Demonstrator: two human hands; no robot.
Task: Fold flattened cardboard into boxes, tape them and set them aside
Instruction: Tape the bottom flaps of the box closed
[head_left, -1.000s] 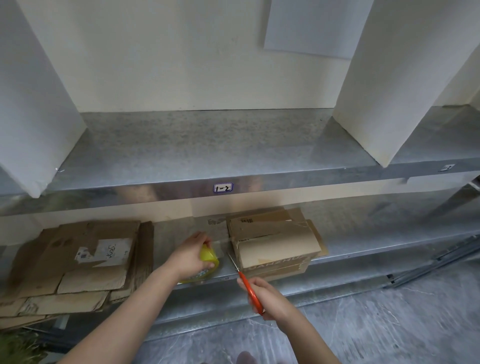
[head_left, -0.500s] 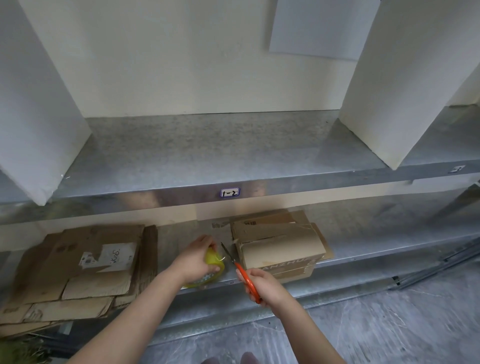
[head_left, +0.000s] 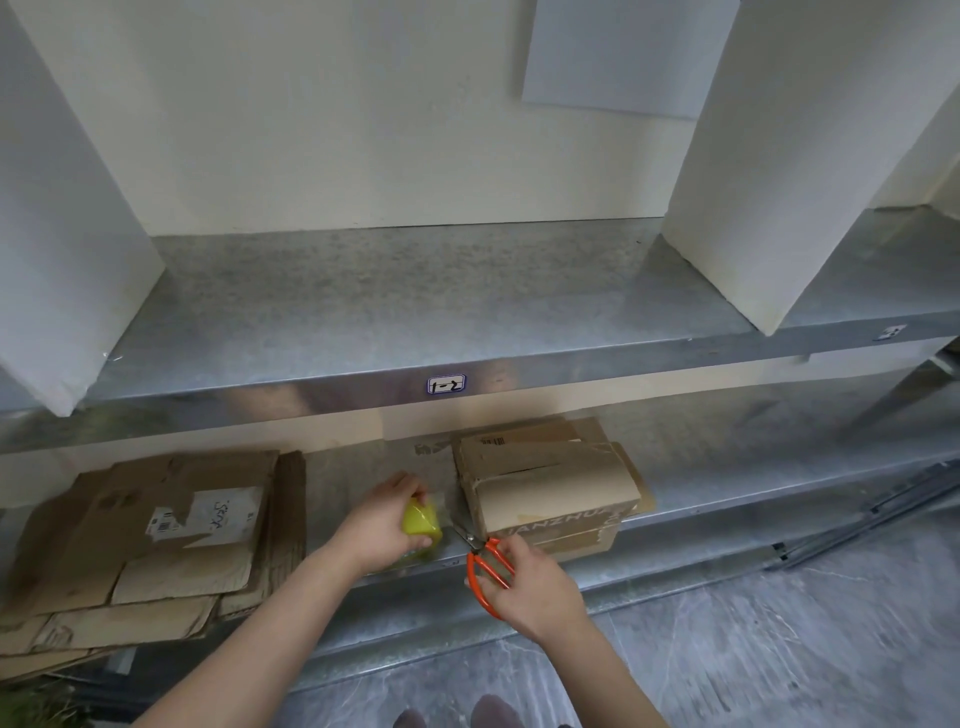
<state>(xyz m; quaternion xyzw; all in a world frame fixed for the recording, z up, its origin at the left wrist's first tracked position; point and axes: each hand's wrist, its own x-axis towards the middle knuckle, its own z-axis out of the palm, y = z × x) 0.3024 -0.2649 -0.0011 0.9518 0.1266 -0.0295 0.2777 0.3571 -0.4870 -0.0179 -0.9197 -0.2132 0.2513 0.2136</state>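
Gripping yellow tape roll in left hand, holding orange scissors in right hand, beside box sitting on lower shelf. Judging light, stiff-walled, floppy at flaps; probably lifting by opposite sides.

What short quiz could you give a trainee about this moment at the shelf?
1. True or false: the right hand holds the orange scissors.
2. What does the left hand grip? A) yellow tape roll B) marker C) knife
3. Fill in: the flattened cardboard stack lies on the lower shelf, to the ____ of the folded box.
Key: 1 true; 2 A; 3 left.
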